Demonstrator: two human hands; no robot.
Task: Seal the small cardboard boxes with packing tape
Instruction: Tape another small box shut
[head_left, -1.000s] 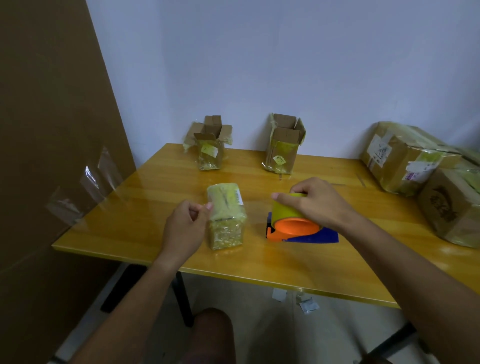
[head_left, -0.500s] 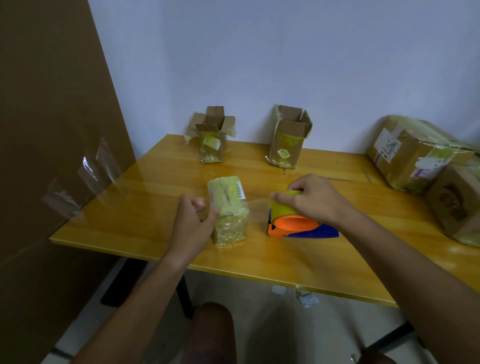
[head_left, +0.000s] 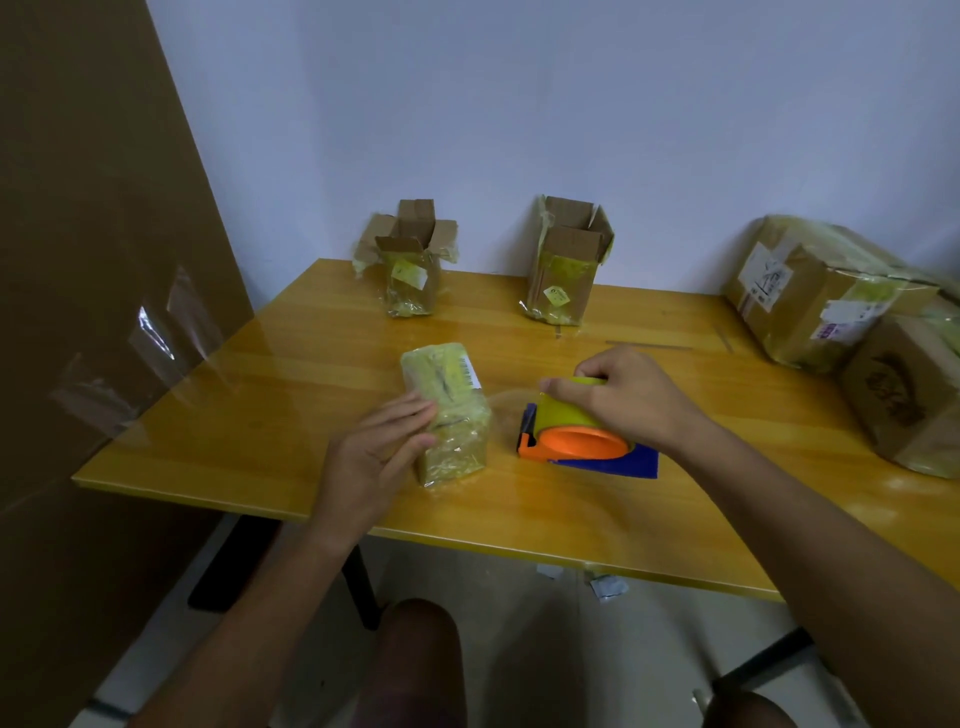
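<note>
Boxes: wrapped box (head_left: 447, 410) just got my left hand (head_left: 382, 452) flattened onto it (was fisted), smoothing tape; right hand (head_left: 623, 397) still grips the dispenser (head_left: 576, 436).

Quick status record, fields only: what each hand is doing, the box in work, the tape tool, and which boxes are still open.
left hand: straight fingers pressed on the near-left side of the wrapped box
right hand: curled over the tape dispenser
wrapped box: closed, covered in yellowish tape, lying on the table
tape dispenser: orange and blue, resting on the table right of the wrapped box
open boxes: and by the wall, flaps up, unsealed
large parcels: far right, closed
</note>
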